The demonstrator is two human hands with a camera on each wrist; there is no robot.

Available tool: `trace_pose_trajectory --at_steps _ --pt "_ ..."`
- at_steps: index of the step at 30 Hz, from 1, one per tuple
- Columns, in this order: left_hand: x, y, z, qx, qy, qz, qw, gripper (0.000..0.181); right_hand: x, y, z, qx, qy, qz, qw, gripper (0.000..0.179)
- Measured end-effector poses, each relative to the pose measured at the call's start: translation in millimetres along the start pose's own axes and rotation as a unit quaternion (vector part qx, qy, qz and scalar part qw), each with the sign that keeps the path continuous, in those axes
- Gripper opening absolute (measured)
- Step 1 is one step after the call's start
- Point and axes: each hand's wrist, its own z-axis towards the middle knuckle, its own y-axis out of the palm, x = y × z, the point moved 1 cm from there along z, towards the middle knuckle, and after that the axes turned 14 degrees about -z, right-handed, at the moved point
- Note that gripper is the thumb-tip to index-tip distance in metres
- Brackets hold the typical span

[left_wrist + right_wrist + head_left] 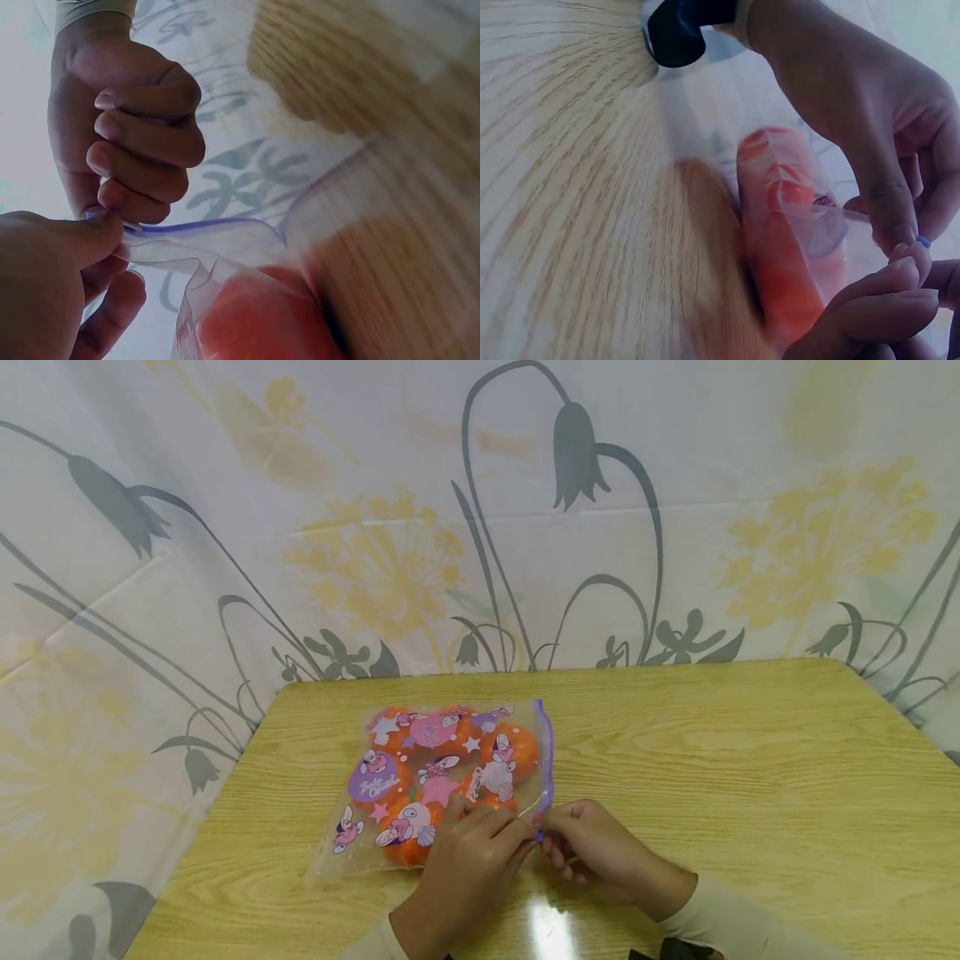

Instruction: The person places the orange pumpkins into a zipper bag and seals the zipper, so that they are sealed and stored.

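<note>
A clear zip bag, printed with pink and purple cartoon figures, stars and shells, lies flat on the table. Several glossy orange-red round things fill it; their exact kind is hard to tell through the print. The purple zip strip runs down its right side. At the near end of that strip, my left hand pinches the bag's corner between thumb and fingers. My right hand grips the strip's end right beside it, fingers curled. A small blue end of the strip pokes out between the fingertips.
The wood-grain table extends to both sides and behind the bag. A floral cloth hangs behind it. At the near edge, a black object shows by the right sleeve.
</note>
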Motion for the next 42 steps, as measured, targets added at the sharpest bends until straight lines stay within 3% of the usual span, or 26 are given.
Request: trace_pose_trajectory --at_steps 6,11,21,30,35,42 --pt "-0.7 0.4 0.0 0.022 0.035 0.009 0.9991 0.009 -0.6 3.4 -0.3 0.021 0.001 0.003 0.9998 0.035" --pt "-0.7 0.1 0.5 0.022 0.042 0.011 0.9988 0.010 -0.9 3.8 -0.8 0.034 -0.003 -0.003 0.9994 0.035" --pt "-1.3 -0.3 0.0 0.025 0.034 0.014 0.9990 0.013 1.5 5.2 1.0 0.045 0.006 0.004 0.9990 0.035" --pt "-1.3 -0.2 -0.3 0.035 0.022 0.008 0.9991 0.014 3.4 6.1 -1.0 -0.001 0.015 0.012 0.9998 0.043" --pt "-0.9 0.9 0.0 0.014 0.015 0.002 0.9998 0.012 4.0 7.5 -1.9 0.010 0.019 0.008 0.9997 0.042" --pt "-1.4 1.7 -0.2 0.012 0.039 -0.007 0.9991 0.009 1.7 10.4 -1.5 0.024 0.007 0.016 0.9996 0.041"
